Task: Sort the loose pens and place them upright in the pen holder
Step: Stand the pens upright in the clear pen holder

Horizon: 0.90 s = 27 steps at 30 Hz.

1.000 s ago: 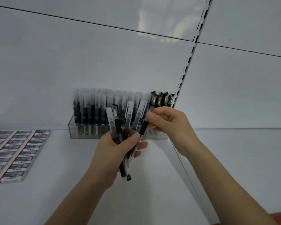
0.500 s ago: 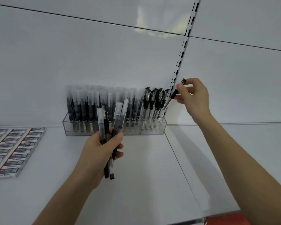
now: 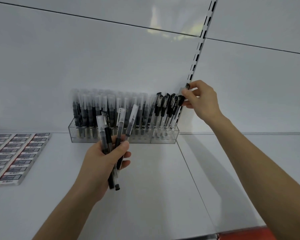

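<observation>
Loose pens [image 3: 119, 129]: fanned bundle, barrels wrapped by the curled fingers of your left hand [image 3: 102, 161]. One black-capped pen [image 3: 187, 86], top pinched by your right hand [image 3: 203, 99], points down below those fingertips into the pen holder [image 3: 163, 138]. Step: slotting. Next, likely: seat it upright, let go, pick another.

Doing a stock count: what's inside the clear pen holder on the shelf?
The pen holder holds upright pens: frosted-cap pens across its wide left section, black-cap pens in the right one. The left hand and its loose pens cover part of the middle rows.
</observation>
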### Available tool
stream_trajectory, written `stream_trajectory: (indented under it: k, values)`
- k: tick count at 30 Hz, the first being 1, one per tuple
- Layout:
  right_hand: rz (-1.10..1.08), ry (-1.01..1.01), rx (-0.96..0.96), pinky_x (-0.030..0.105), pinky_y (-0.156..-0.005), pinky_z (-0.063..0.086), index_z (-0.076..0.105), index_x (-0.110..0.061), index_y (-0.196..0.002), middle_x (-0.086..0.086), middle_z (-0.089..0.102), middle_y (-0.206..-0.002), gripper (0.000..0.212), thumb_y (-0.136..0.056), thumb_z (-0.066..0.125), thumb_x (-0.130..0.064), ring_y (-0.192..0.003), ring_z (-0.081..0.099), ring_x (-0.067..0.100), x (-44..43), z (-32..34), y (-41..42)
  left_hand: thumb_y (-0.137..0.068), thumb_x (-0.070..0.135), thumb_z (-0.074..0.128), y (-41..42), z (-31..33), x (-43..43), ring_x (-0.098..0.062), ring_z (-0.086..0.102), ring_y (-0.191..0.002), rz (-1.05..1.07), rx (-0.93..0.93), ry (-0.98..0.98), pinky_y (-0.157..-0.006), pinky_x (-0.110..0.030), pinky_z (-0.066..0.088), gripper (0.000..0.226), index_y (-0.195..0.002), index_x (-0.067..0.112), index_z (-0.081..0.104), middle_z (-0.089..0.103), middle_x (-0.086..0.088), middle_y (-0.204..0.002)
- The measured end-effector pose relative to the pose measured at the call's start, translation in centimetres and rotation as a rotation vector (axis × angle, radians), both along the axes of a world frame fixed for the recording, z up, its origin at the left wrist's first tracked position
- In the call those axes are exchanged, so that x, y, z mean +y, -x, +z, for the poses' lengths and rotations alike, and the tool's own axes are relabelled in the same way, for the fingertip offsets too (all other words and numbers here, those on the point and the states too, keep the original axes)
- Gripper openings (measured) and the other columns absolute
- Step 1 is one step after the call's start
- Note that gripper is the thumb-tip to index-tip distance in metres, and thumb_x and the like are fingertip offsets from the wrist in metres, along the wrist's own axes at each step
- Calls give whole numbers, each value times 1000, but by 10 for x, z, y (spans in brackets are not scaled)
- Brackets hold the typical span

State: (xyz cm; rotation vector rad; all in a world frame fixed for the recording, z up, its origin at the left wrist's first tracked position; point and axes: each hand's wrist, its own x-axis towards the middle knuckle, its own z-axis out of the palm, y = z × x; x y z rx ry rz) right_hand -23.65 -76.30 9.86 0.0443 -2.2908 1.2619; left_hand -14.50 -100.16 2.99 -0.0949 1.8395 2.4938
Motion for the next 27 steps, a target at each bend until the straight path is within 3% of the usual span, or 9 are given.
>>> stream_trajectory:
  k: [3, 7, 11, 13, 16, 20, 27]
  values:
    - [27, -62, -55, 12, -47, 48, 53, -11, -93, 18, 63, -88, 7, -89, 58, -13, -47, 60, 0, -2, -11, 2, -84, 7, 59, -1, 0, 2, -8, 66, -60, -18, 1, -16, -53, -19, 53, 11, -87, 15, 65, 66, 1, -70]
    - [21, -68, -121, 17, -56, 52, 52, -12, -92, 18, 64, -88, 6, -90, 57, -15, -48, 60, 2, -5, -30, 2, -85, 7, 56, -1, 1, 3, -9, 68, -58, -38, 9, -45, -53, -19, 56, 10, -87, 12, 64, 70, 2, -64]
    - [-63, -92, -134, 23, -66, 50, 58, -11, -105, 13, 67, -94, 21, -88, 61, -22, -72, 65, 17, -5, -29, -4, -85, 8, 55, -2, 2, 2, -10, 69, -61, -58, 26, -52, -54, -19, 56, 10, -89, 11, 63, 72, 1, -65]
    - [-156, -56, -21, 20, -72, 45, 61, -11, -104, 7, 67, -90, 22, -86, 62, -24, -81, 63, 17, -9, -25, -18, -85, 8, 55, -2, 2, 1, -10, 70, -62, -63, 30, -59, -54, -19, 56, 10, -90, 11, 63, 73, 0, -67]
    - [-5, 208, 25, 21, -68, 52, 64, -17, -81, 0, 69, -76, 6, -86, 61, -20, -70, 66, 9, -30, -23, -48, -85, 9, 55, -1, 2, 4, -11, 70, -63, -89, 33, -58, -53, -19, 55, 11, -92, 10, 64, 73, 0, -69]
    - [285, 298, -159, 19, -61, 54, 66, -21, -80, -5, 70, -68, 9, -86, 61, -23, -66, 66, 7, -60, -23, -69, -85, 8, 56, -1, 2, 12, -11, 70, -64, -134, 53, -43, -54, -18, 55, 11, -91, 12, 64, 74, 0, -71]
    - [298, 448, -165, 20, -56, 55, 64, -15, -78, -2, 70, -63, 10, -87, 60, -13, -58, 67, 10, -60, -12, -58, -85, 11, 57, 5, -1, 7, -18, 72, -78, -95, 79, 34, -63, -25, 59, 13, -95, 4, 60, 75, -3, -81]
